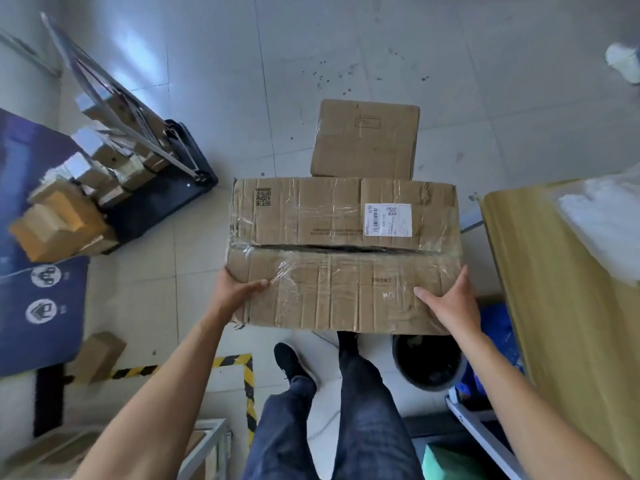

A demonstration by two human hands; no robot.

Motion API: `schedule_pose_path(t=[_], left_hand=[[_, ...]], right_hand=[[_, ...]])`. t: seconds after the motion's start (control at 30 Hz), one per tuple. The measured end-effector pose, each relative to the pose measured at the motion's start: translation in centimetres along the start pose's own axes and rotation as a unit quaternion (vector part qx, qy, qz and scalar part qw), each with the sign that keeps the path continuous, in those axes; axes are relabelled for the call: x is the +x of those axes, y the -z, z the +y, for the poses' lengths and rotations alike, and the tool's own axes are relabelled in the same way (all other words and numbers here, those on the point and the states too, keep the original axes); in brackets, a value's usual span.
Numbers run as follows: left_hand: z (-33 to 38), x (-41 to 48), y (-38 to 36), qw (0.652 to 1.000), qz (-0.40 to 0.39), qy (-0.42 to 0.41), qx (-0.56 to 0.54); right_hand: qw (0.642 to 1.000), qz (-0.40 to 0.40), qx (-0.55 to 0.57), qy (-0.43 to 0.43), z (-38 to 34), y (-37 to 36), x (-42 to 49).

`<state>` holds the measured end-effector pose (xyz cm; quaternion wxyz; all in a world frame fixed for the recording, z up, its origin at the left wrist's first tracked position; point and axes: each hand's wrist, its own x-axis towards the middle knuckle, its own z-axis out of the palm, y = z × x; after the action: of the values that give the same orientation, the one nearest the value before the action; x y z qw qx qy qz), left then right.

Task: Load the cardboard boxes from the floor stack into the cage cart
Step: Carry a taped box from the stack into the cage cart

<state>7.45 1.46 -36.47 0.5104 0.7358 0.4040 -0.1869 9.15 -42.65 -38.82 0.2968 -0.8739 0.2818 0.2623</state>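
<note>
Since the look of it is the interesting bit: I've got a wide, flat brown cardboard box (343, 251) out in front of me, its near edge over my right foot. It's crumpled and creased, wrapped in loose clear tape, and the top flaps gape along a dark slit. It has a white shipping label (388, 220) top right and a printed QR code top left. My left hand (239, 292) clamps the near left corner, thumb flat on top, fingers round the side. My right hand (450, 303) does the same at the near right corner. A smaller square brown cardboard box (363, 140) sits on the floor just beyond it.
</note>
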Motion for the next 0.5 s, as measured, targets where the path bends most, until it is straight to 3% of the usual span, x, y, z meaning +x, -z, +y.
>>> schedule_pose_path(t=[0.23,0.5], left_hand=[[-1.9,-2.7,2.9,0.998,0.032,0.021,-0.056],[-11.9,-13.7,15.3,0.966,0.223,0.069,-0.112]], right_hand=[[0.998,0.013,-0.013,0.052,-2.9,0.6,-1.8],[0.971,-0.042,-0.063,0.226,-13.4,-4.2,-10.0]])
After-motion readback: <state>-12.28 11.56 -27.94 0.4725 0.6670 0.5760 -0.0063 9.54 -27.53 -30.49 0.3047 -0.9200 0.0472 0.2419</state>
